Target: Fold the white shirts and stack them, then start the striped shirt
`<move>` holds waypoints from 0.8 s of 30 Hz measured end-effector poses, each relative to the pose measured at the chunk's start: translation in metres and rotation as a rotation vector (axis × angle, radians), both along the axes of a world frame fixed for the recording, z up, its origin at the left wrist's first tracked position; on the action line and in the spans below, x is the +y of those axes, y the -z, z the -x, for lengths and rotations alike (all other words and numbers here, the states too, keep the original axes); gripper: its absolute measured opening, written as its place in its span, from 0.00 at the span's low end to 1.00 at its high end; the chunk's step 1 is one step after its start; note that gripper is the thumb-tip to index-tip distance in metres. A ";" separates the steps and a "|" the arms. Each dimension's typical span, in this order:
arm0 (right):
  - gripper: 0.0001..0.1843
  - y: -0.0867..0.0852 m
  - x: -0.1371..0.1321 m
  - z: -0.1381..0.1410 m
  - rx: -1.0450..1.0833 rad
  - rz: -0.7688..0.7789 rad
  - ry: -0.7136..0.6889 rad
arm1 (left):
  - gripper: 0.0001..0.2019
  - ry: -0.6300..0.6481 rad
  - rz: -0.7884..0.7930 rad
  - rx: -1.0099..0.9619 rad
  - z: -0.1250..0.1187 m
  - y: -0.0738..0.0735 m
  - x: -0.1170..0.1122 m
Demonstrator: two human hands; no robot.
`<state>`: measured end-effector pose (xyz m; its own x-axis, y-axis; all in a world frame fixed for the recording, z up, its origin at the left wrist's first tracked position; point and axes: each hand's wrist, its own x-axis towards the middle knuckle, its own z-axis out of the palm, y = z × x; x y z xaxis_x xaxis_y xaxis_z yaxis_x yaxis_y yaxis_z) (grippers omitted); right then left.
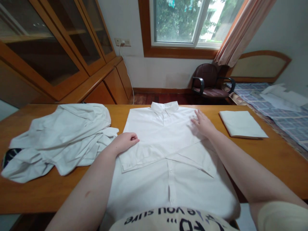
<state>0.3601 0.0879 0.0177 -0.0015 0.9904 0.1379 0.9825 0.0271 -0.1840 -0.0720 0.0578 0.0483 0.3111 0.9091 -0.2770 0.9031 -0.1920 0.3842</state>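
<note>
White button-front shirt (166, 183) lies flat on the wooden tabletop (48, 195), its collar (164, 108) toward the far edge; one long sleeve (156, 154) is folded across its front, and the left hand (124, 143) sits on the shirt just above that sleeve's cuff (128, 166); this hand's grip is curled and pressed together, pinching nothing that shows; the right hand (204, 124) rests on the upper chest of the shirt, its grip spread flat; a crumpled white shirt (60, 141) lies just beside the left hand; a folded white cloth (242, 123) sits well to the right, near a checked bed (276, 125).
</note>
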 end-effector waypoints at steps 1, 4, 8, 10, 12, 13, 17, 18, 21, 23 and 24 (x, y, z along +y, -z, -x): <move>0.38 0.003 -0.012 0.007 -0.043 0.034 -0.091 | 0.13 0.001 0.001 -0.004 0.000 0.000 0.000; 0.38 0.013 -0.037 0.009 -0.164 0.148 -0.189 | 0.12 0.007 0.017 -0.021 0.001 0.001 0.000; 0.36 0.018 -0.039 -0.023 -0.229 0.239 -0.093 | 0.12 0.005 0.027 -0.028 0.001 0.003 0.002; 0.37 0.015 -0.032 -0.037 -0.244 0.266 0.016 | 0.12 -0.001 0.025 -0.026 0.000 0.004 0.002; 0.38 0.010 -0.026 -0.040 -0.273 0.262 0.094 | 0.12 -0.003 0.021 -0.028 0.000 0.003 0.002; 0.39 0.006 -0.024 -0.035 -0.292 0.236 0.124 | 0.12 -0.003 0.017 -0.030 0.000 0.003 0.002; 0.42 -0.006 -0.029 0.012 -0.260 0.104 0.063 | 0.13 0.000 0.002 -0.039 -0.001 -0.001 0.000; 0.41 -0.007 -0.033 0.027 -0.210 0.107 -0.026 | 0.13 -0.001 -0.001 -0.041 -0.002 -0.001 -0.001; 0.38 -0.003 -0.043 0.064 -0.083 0.151 -0.237 | 0.13 -0.017 -0.005 -0.048 -0.002 -0.003 -0.002; 0.38 0.004 -0.047 0.076 -0.067 0.182 -0.269 | 0.13 -0.022 -0.004 -0.058 -0.002 -0.003 -0.003; 0.38 0.007 -0.048 0.079 -0.075 0.190 -0.267 | 0.13 -0.018 -0.002 -0.059 -0.002 -0.003 -0.003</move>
